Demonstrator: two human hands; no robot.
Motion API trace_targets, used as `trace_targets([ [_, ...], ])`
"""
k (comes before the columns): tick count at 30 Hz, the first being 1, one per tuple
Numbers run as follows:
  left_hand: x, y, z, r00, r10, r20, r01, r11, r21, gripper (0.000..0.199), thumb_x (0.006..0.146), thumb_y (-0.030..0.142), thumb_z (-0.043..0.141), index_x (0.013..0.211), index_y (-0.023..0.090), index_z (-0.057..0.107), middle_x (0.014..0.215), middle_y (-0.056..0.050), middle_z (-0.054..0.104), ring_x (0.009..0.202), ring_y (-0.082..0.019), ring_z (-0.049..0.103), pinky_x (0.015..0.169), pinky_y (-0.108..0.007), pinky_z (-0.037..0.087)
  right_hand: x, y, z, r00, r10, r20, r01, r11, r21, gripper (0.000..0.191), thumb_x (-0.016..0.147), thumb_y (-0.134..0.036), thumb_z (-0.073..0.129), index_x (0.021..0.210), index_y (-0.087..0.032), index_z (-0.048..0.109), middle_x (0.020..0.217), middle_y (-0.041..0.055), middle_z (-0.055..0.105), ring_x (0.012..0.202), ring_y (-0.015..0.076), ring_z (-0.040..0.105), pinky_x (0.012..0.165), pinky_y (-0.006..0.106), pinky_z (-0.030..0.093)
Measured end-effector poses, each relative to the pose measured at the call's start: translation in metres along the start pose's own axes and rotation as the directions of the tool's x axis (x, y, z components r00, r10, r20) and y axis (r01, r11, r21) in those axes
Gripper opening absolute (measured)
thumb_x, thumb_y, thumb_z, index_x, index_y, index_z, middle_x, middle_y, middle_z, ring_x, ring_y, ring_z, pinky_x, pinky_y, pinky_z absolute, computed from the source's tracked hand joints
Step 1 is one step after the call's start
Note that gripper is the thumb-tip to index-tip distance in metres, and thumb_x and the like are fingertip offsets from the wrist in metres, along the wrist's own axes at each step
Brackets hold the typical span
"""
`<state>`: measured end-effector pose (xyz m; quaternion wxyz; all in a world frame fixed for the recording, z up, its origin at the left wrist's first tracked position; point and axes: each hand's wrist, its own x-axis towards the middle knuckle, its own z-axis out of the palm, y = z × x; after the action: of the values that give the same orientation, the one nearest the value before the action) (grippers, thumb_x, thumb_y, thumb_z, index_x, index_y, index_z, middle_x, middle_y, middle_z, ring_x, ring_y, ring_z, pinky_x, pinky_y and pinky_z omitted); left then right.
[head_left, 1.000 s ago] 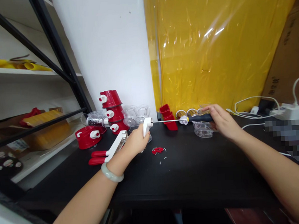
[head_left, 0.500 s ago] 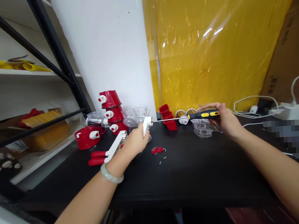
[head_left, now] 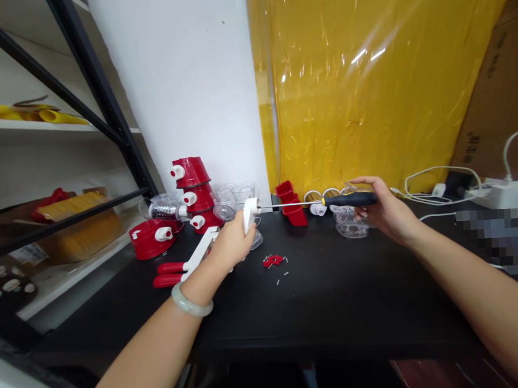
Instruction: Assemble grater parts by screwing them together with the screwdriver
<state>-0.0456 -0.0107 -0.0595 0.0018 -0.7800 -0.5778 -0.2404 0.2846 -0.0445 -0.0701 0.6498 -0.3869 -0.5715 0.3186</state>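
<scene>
My left hand [head_left: 234, 240] is closed round a white crank handle [head_left: 249, 210], holding its round end up above the table. My right hand [head_left: 384, 210] grips the butt of a black and yellow screwdriver [head_left: 350, 199], its index finger stretched out above the handle. The screwdriver lies level, and its long shaft meets the round end of the crank handle; the tip is hidden there. Below, small red parts [head_left: 273, 261] and several loose screws [head_left: 286, 273] lie on the black table [head_left: 334, 306]. Crank handles with red grips [head_left: 170, 274] rest beside my left wrist.
Red grater bodies [head_left: 197, 195] are stacked at the back left, with another red body [head_left: 151, 239] nearby. Clear plastic parts [head_left: 351, 227], red pieces [head_left: 291, 203] and grater drums [head_left: 315, 202] line the back. White cables [head_left: 431, 170] and a power strip [head_left: 506, 192] lie right.
The screwdriver's handle has turned, its yellow patches now out of sight. The crank handle and my left hand have shifted slightly left, and the right hand's fingers have changed position.
</scene>
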Motion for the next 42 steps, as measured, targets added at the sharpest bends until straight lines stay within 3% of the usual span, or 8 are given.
trace_targets([
  [5, -0.001, 0.001, 0.001, 1.000, -0.007, 0.022, 0.006, 1.000, 0.019, 0.035, 0.092, 0.040, 0.041, 0.118, 0.017, 0.048, 0.080, -0.010, 0.068, 0.072, -0.027, 0.066, 0.063, -0.033, 0.043, 0.003, 0.007, -0.007, 1.000, 0.012, 0.019, -0.009, 0.982, -0.187, 0.041, 0.089, -0.063, 0.043, 0.095, -0.027, 0.060, 0.047, -0.0060, 0.033, 0.039, 0.0136, 0.036, 0.044, 0.030, 0.040],
  [12, 0.005, -0.008, 0.002, 0.999, -0.023, -0.049, 0.023, 1.000, -0.008, 0.038, 0.092, 0.040, 0.042, 0.122, 0.018, 0.047, 0.086, -0.011, 0.068, 0.079, -0.028, 0.067, 0.068, -0.034, 0.046, -0.001, 0.006, -0.003, 0.995, -0.053, 0.084, 0.063, 0.991, -0.121, 0.045, 0.080, -0.045, 0.067, 0.118, -0.033, 0.047, 0.091, -0.0011, 0.057, 0.063, 0.0131, 0.056, 0.060, 0.029, 0.051],
  [16, 0.001, -0.003, 0.002, 1.000, -0.018, -0.006, 0.018, 1.000, -0.011, 0.036, 0.092, 0.040, 0.042, 0.120, 0.018, 0.049, 0.079, -0.010, 0.068, 0.074, -0.029, 0.067, 0.065, -0.034, 0.044, 0.003, 0.008, -0.003, 1.000, -0.016, -0.023, 0.014, 0.998, -0.061, 0.034, 0.087, -0.058, 0.051, 0.104, -0.029, 0.051, 0.075, -0.0013, 0.052, 0.051, 0.0135, 0.050, 0.048, 0.030, 0.046],
  [20, -0.002, 0.002, 0.003, 0.999, 0.001, 0.038, 0.000, 1.000, -0.031, 0.036, 0.091, 0.040, 0.043, 0.120, 0.019, 0.049, 0.078, -0.009, 0.068, 0.067, -0.026, 0.066, 0.062, -0.032, 0.043, 0.004, 0.008, -0.009, 0.999, -0.032, -0.044, 0.017, 0.954, -0.299, 0.037, 0.088, -0.062, 0.048, 0.099, -0.027, 0.055, 0.059, -0.0035, 0.043, 0.042, 0.0126, 0.040, 0.038, 0.027, 0.033],
  [25, 0.001, -0.004, 0.005, 1.000, -0.002, 0.019, 0.003, 0.998, -0.069, 0.037, 0.091, 0.038, 0.043, 0.121, 0.018, 0.049, 0.078, -0.009, 0.068, 0.067, -0.025, 0.066, 0.064, -0.033, 0.044, 0.001, 0.007, -0.011, 0.990, -0.131, 0.053, 0.141, 0.951, -0.276, 0.042, 0.083, -0.049, 0.064, 0.116, -0.029, 0.048, 0.077, -0.0014, 0.055, 0.059, 0.0148, 0.055, 0.053, 0.029, 0.047],
  [29, 0.001, -0.005, 0.005, 1.000, 0.004, 0.031, -0.002, 0.997, -0.083, 0.035, 0.091, 0.038, 0.043, 0.120, 0.019, 0.049, 0.078, -0.008, 0.069, 0.063, -0.024, 0.066, 0.063, -0.033, 0.044, 0.001, 0.007, -0.010, 0.994, -0.102, 0.036, 0.106, 0.979, -0.172, 0.038, 0.083, -0.050, 0.062, 0.113, -0.031, 0.049, 0.081, -0.0007, 0.057, 0.060, 0.0152, 0.058, 0.055, 0.030, 0.050],
  [35, -0.002, -0.001, 0.005, 0.998, 0.033, 0.059, -0.028, 0.996, -0.080, 0.031, 0.091, 0.038, 0.044, 0.114, 0.019, 0.050, 0.083, -0.009, 0.069, 0.069, -0.025, 0.067, 0.061, -0.031, 0.043, 0.000, 0.002, -0.010, 1.000, -0.026, -0.015, 0.019, 0.935, -0.353, 0.042, 0.090, -0.061, 0.045, 0.109, -0.026, 0.056, 0.053, -0.0043, 0.039, 0.038, 0.0119, 0.038, 0.036, 0.026, 0.030],
  [42, 0.000, -0.004, 0.006, 1.000, 0.017, 0.023, -0.016, 0.999, -0.045, 0.033, 0.091, 0.037, 0.044, 0.117, 0.019, 0.049, 0.083, -0.010, 0.069, 0.074, -0.027, 0.067, 0.063, -0.032, 0.043, 0.004, 0.009, -0.015, 0.992, -0.120, 0.036, 0.125, 0.976, -0.178, 0.047, 0.076, -0.042, 0.072, 0.117, -0.033, 0.050, 0.084, -0.0014, 0.057, 0.061, 0.0143, 0.058, 0.057, 0.029, 0.049],
])
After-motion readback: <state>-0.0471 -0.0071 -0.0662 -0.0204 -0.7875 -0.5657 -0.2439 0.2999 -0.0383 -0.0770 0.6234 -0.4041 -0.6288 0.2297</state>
